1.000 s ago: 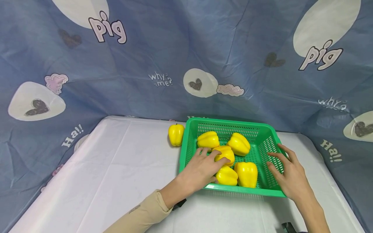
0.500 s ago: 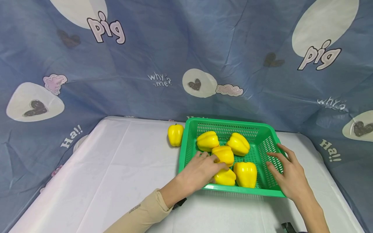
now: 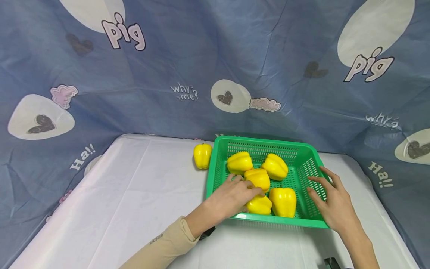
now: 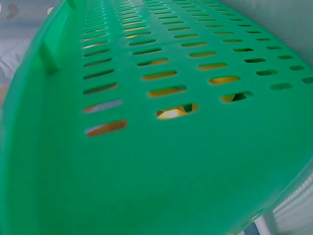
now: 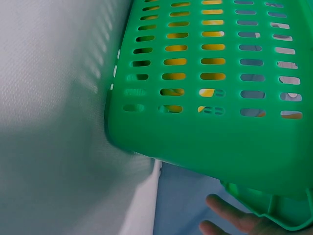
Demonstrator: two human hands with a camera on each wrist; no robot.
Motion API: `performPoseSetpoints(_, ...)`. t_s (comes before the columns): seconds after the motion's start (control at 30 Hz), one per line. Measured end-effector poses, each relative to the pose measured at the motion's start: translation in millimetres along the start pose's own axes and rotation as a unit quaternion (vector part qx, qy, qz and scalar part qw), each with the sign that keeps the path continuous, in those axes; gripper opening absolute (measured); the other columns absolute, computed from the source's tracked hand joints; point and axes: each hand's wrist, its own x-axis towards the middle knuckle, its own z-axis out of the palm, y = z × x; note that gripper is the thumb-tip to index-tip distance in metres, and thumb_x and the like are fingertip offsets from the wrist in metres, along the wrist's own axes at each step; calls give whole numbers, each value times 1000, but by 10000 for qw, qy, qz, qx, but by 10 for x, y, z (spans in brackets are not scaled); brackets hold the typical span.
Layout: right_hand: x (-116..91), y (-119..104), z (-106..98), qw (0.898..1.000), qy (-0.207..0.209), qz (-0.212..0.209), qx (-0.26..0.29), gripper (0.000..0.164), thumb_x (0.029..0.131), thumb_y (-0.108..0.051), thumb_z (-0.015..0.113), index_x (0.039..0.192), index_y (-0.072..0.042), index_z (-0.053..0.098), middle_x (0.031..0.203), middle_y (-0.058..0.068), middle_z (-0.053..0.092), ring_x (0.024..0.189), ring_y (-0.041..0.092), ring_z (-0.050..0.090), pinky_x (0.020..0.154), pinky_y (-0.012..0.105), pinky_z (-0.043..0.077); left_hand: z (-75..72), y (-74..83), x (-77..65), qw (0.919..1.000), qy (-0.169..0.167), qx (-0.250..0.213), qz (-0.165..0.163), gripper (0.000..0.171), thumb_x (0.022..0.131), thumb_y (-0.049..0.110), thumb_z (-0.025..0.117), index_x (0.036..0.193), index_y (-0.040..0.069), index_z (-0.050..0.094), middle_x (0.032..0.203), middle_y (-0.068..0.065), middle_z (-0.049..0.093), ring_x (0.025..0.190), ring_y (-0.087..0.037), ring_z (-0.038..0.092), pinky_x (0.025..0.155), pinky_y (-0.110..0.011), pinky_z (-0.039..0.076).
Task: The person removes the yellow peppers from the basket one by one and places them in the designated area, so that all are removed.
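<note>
1. The peppers [image 3: 283, 202] right of centre are all glossy yellow, with whitish highlights.
2. The basket [image 3: 275, 219] around most of them, lower right, is bright green, its walls patterned with rows of slots.
3. My left sleeve [image 3: 168, 244], bottom centre, is beige with small dark lettering.
4. I wear a black piece [image 3: 207, 233] at my left wrist.
5. The tablecloth [image 3: 134, 201] across the lower half is plain white.
6. The backdrop [image 3: 188, 45] above is blue, printed with off-white blobs [image 3: 239, 95], dark hearts [image 3: 225, 98], pinkish clouds [image 3: 264, 104] and dark-outlined pale "pig" lettering [image 3: 125, 33], upper left and upper right.
</note>
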Motion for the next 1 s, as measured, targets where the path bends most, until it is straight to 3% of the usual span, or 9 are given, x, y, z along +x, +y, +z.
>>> performPoseSetpoints(0.2,2,-4,-7,10000,-23,5,-15,37,109,-25,64,139,-4,67,170,27,33,128,63,53,86,75,50,-47,-47,-24,9998,-123,166,80,63,95,43,83,152,36,58,139,5,72,125,-25,65,117,-46,50)
performPoseSetpoints(0.4,3,-2,-4,10000,-47,28,-9,37,109,-26,64,139,-4,67,170,26,33,130,63,52,88,76,49,-94,-131,-60,9996,-252,-98,25,60,100,44,77,155,34,56,146,-1,67,131,-26,64,119,-47,48)
performPoseSetpoints(0.7,-5,11,4,10000,-20,30,-19,36,108,-25,65,137,-4,68,169,27,34,130,65,52,89,77,48,-114,-255,-126,9980,95,-630,24,58,97,41,80,151,29,62,137,-2,75,138,-24,62,120,-45,47)
performPoseSetpoints(1.0,3,7,10,10000,28,-28,-11,35,108,-24,66,137,-4,68,168,28,35,129,65,53,89,78,48,-131,-336,-181,9966,229,-780,103,57,95,38,76,151,30,64,142,-5,67,134,-25,61,119,-46,48)
